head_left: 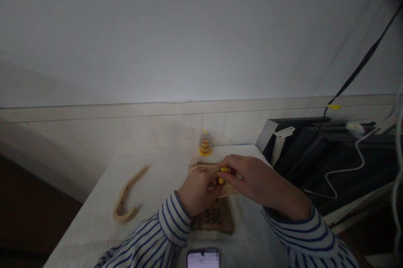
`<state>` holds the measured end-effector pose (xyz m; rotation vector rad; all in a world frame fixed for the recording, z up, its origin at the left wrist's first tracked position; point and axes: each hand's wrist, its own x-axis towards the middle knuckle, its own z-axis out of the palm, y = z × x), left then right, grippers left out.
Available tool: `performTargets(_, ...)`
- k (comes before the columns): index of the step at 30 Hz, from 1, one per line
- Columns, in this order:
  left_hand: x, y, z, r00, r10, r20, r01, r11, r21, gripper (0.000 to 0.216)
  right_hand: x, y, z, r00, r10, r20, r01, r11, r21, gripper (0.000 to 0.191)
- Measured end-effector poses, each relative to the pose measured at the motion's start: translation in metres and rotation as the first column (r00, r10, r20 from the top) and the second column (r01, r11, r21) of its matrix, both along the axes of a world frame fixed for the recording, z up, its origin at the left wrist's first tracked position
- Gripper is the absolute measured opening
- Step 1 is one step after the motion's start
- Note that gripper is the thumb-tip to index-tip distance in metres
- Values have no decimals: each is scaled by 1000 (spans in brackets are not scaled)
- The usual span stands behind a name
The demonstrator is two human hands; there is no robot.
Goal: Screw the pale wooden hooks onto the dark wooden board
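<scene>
Risk: the small yellow piece (224, 169) might slip onto the brown packet (217, 219) if the fingertip hold loosens
Yellow piece: between the hands, over the packet's far part
Right hand (250, 177): angled in from the right; thumb and fingers pinching the yellow piece
Left hand (198, 190): back upward, fingers curled; cannot tell what they grip
</scene>
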<state>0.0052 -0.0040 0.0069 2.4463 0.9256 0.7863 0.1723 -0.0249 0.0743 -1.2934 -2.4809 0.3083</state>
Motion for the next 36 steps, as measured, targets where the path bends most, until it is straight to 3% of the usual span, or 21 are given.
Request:
performTargets(9,-2,1,0,999,-39,2,39,998,43,9,-4,-6,0,999,40,31,-39,999,-13,19)
performTargets(25,-7,3,-2,994,30,-108,-21,996,83,4,-5,-5,-3,999,-11,51,7,998,60,28)
performTargets(36,-7,6,-5,989,61,-133,-52,996,69,6,-5,-8,0,999,11,37,-12,999,37,25)
